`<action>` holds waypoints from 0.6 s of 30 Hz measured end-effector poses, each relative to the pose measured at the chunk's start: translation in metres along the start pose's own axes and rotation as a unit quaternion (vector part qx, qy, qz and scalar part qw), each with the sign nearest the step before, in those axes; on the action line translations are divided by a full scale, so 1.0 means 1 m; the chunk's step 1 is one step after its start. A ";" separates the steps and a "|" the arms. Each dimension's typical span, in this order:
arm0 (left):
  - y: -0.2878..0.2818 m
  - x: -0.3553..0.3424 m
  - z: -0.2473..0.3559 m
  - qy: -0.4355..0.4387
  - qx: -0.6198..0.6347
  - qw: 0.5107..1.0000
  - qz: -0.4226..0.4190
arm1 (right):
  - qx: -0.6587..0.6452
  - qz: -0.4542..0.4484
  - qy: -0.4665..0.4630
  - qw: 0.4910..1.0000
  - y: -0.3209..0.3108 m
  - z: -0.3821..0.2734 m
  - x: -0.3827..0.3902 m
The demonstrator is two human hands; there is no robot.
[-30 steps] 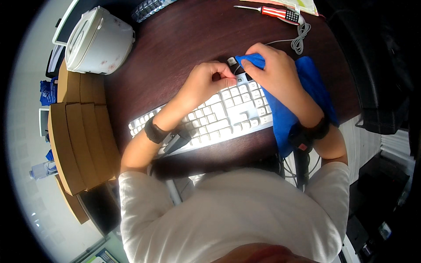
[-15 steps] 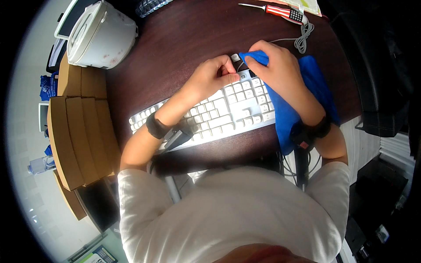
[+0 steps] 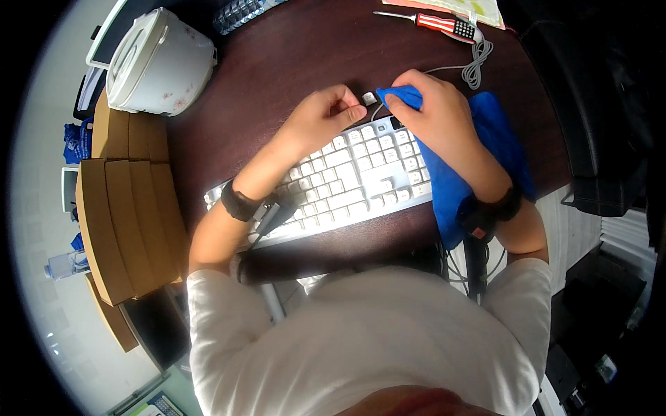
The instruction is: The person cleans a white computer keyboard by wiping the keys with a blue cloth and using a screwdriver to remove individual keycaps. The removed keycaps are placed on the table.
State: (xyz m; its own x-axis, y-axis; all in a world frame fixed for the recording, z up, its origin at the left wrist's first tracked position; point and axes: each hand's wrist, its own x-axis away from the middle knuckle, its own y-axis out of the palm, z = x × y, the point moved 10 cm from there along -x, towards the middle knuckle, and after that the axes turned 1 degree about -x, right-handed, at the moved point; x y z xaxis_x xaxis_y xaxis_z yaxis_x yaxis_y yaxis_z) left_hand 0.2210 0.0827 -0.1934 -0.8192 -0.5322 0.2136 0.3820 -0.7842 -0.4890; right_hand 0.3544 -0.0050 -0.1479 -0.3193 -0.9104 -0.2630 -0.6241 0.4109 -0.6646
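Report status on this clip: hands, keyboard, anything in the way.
Right hand gripping blue cloth. Left hand pinched, contents unclear, near far edge of white keyboard. Keyboard on desk, left forearm covering some keys.

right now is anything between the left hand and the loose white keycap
Nothing visible: only a sliver of dark table separates the left hand from the white keycap. The pale cable lies to the right, outside that gap.
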 end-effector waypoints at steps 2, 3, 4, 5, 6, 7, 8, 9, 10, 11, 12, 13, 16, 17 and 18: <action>-0.010 -0.004 0.010 0.010 -0.061 0.998 0.024 | -0.005 0.005 0.006 1.000 0.000 0.002 0.000; -0.012 -0.008 0.014 0.015 -0.082 0.996 0.025 | -0.008 0.012 0.007 1.000 -0.001 0.004 0.000; -0.014 -0.013 0.018 0.021 -0.102 0.994 0.026 | -0.011 0.019 0.009 1.000 -0.002 0.006 -0.001; -0.016 -0.018 0.022 0.027 -0.122 0.992 0.026 | -0.009 0.024 0.007 1.000 -0.002 0.007 -0.001; -0.017 -0.023 0.026 0.036 -0.174 0.984 0.025 | -0.008 0.028 0.005 1.000 -0.001 0.009 -0.001; -0.017 -0.028 0.028 0.052 -0.192 0.980 0.029 | -0.005 0.034 0.002 0.999 -0.003 0.010 -0.001; -0.016 -0.033 0.028 0.069 -0.210 0.975 0.033 | -0.004 0.036 0.003 0.999 -0.004 0.009 -0.002; -0.014 -0.036 0.028 0.086 -0.228 0.969 0.036 | -0.002 0.038 0.004 0.999 -0.005 0.007 -0.002; -0.009 -0.039 0.027 0.088 -0.226 0.970 0.021 | -0.001 0.039 0.007 0.999 -0.006 0.006 -0.001; -0.004 -0.042 0.027 0.091 -0.224 0.970 0.005 | -0.003 0.033 0.013 0.999 -0.006 0.007 -0.002; 0.000 -0.044 0.026 0.093 -0.223 0.970 -0.011 | -0.004 0.027 0.020 0.999 -0.006 0.007 -0.003; 0.000 -0.045 0.025 0.090 -0.232 0.968 -0.010 | -0.007 0.020 0.028 0.999 -0.005 0.008 -0.002; -0.003 -0.044 0.025 0.069 -0.226 0.972 -0.005 | -0.008 0.022 0.024 0.999 -0.005 0.008 -0.002; -0.007 -0.037 0.030 0.055 -0.201 0.978 -0.004 | -0.012 0.021 0.026 0.999 -0.005 0.008 -0.002; -0.010 -0.029 0.033 0.040 -0.176 0.984 -0.002 | -0.017 0.019 0.028 0.999 -0.006 0.007 -0.002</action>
State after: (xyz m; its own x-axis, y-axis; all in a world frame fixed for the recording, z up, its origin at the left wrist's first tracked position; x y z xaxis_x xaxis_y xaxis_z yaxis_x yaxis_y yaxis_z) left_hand 0.2556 0.0953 -0.1668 -0.8570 -0.4910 0.1562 0.2179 -0.6201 -0.7537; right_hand 0.3638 -0.0061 -0.1488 -0.3820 -0.8902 -0.2482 -0.6339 0.4478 -0.6306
